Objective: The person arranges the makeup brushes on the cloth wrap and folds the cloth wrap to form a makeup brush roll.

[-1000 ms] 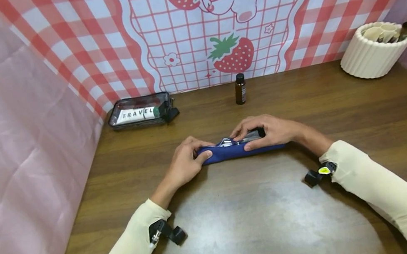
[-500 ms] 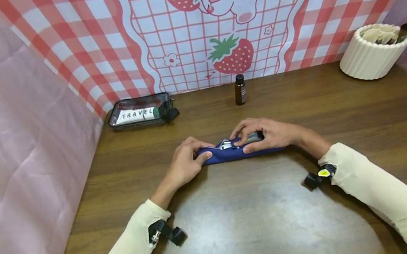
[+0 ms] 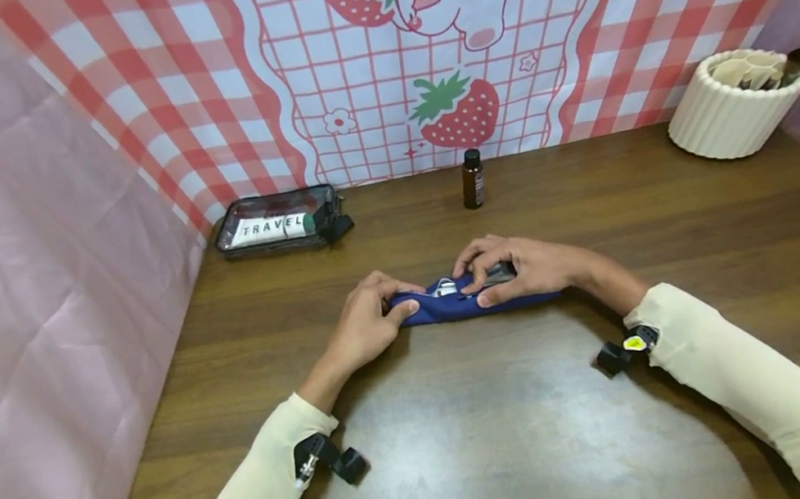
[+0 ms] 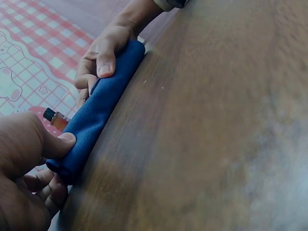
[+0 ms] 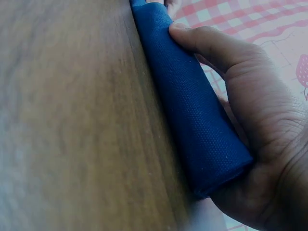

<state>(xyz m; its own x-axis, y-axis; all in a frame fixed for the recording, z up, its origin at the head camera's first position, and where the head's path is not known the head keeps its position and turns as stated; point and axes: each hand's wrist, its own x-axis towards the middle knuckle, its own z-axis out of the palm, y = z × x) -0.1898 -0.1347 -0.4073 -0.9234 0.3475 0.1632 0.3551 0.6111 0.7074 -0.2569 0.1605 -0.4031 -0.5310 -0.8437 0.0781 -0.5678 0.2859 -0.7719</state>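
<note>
A long, narrow blue fabric pouch (image 3: pixel 444 310) lies on the table in front of the person. Its top is parted near the middle, and a white and silvery item (image 3: pixel 444 287) shows inside. My left hand (image 3: pixel 366 319) grips the pouch's left end, with the thumb on the near side, as the left wrist view also shows. Across the right half, my right hand (image 3: pixel 536 268) holds the pouch with its thumb (image 5: pixel 180 31) on the near face and fingertips over the top opening. A dark, partly see-through stretch (image 3: pixel 499 273) shows beneath that hand. Its palm lies behind the pouch's right end.
A clear, black-edged case (image 3: pixel 244 247) holding a white tube marked TRAVEL stands at the back left. Behind the pouch is a small brown bottle (image 3: pixel 472 179) with a black cap. A ribbed white holder (image 3: pixel 733 117) with brushes stands at the back right.
My right forefinger has come down and left onto the top of the pouch, and the opening there shows less of its contents. The left hand keeps its grip in place.
</note>
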